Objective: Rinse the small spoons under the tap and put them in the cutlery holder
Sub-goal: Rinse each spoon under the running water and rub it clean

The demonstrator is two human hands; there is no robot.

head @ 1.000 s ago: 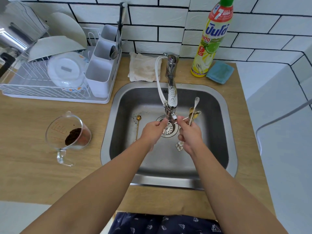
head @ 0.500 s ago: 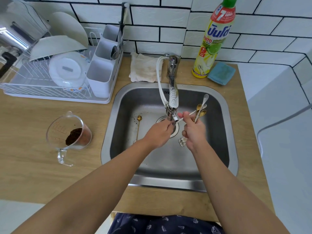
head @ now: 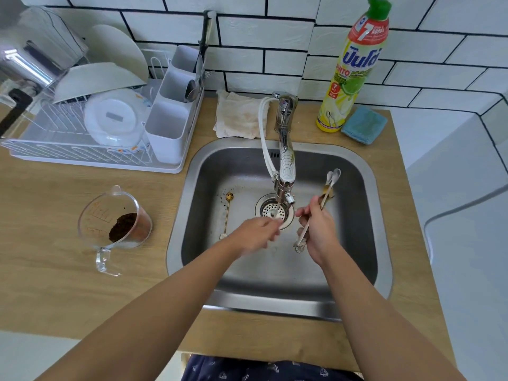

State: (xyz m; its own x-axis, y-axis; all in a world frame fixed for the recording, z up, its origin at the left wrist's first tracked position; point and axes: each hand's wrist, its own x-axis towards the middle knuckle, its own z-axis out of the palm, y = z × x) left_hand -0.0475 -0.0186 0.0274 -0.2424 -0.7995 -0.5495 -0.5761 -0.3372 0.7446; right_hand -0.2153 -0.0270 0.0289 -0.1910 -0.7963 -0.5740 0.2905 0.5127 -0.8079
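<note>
Spoons being rinsed
A bunch of small spoons (head: 325, 193) is held by the right hand (head: 319, 229); the blurred left hand's (head: 254, 235) grip cannot be told. Next, the gold spoon (head: 227, 213) must be picked up.

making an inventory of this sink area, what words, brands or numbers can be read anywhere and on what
"7": red band near the top of the dish soap bottle, with Thai script beside it too small to read.
Large blue Thai brand name: bottle's middle, not in Latin letters.
"PINTO": small line under the brand name, partly blurred.
"7 NEW": small red badge on the bottle.
Red marks on the measuring cup: too faint to read.
</note>
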